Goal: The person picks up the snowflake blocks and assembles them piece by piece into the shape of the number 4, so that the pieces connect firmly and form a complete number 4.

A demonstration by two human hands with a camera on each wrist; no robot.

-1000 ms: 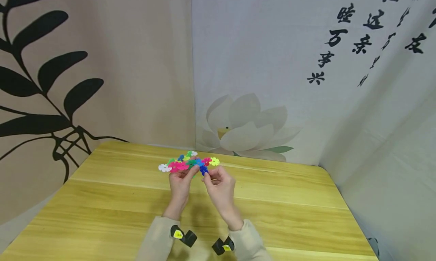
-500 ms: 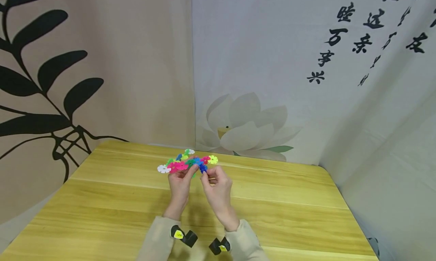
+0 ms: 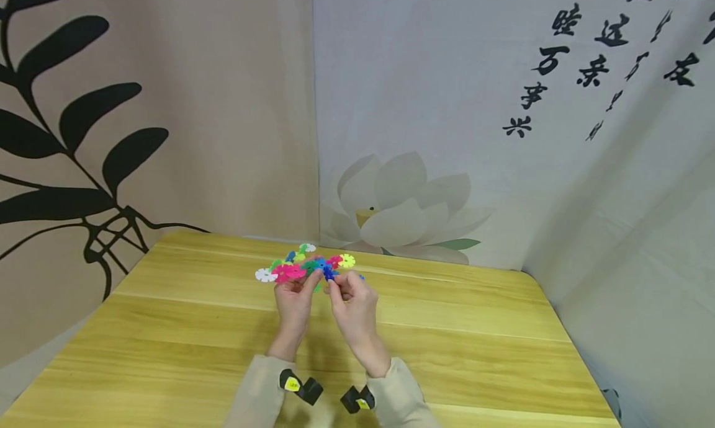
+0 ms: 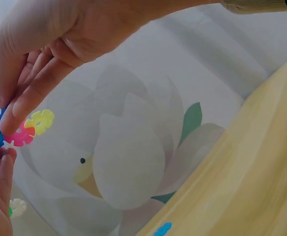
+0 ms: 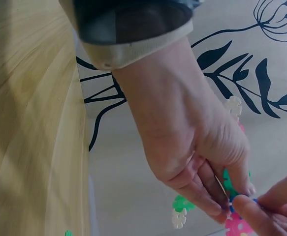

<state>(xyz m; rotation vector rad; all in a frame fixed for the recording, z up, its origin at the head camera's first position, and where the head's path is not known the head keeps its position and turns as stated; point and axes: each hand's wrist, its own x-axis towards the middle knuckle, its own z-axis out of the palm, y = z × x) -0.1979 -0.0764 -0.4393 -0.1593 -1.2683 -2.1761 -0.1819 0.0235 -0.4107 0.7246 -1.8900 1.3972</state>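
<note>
Above the table, my left hand (image 3: 293, 301) grips a joined cluster of notched plastic flower discs, with pink discs (image 3: 287, 272) and a white disc (image 3: 265, 275) at its left end. A dark blue disc (image 3: 328, 273) sits between the hands; my right hand (image 3: 356, 307) pinches it with thumb and fingertips, against the cluster. Past it a yellow disc (image 3: 347, 260) forms the right tip. In the left wrist view, the right hand (image 4: 59, 44) covers part of the blue disc. The left hand (image 5: 192, 137) shows large in the right wrist view, near a green disc (image 5: 229, 182).
A wooden table (image 3: 475, 353) lies under both hands. A small blue piece (image 3: 362, 277) peeks out beyond the right hand, and a green piece (image 3: 317, 288) shows between the hands. Behind the table hang printed cloth walls (image 3: 419, 105).
My right hand has moved slightly left toward the left hand, carrying the dark blue disc closer in. The cluster has shifted a little left. The small blue piece has come into sight.
</note>
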